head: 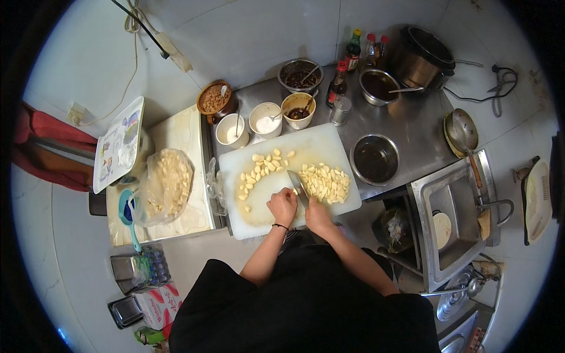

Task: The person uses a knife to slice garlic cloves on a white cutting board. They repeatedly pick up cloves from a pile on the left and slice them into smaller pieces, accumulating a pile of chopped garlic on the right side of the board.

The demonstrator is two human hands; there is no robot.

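Observation:
On a white plastic cutting board [267, 220] my right hand [318, 216] grips the handle of a kitchen knife [300, 187], its broad blade pointing away from me. My left hand [283, 205] is just left of the blade, fingertips bent down on a small pale piece that looks like a garlic clove [295, 191]. Whole peeled cloves [269, 164] lie scattered in an arc on the board's left and upper part. Right of the blade spreads a pile of cut, pale pieces [325, 183].
A clear bag of peeled cloves [167, 185] lies left of the board. Behind stand white tubs [265, 121], a brown pot [215, 100] and sauce bottles [337, 86]. A steel bowl of dark liquid [374, 159] sits close at right, before a metal sink [423, 229].

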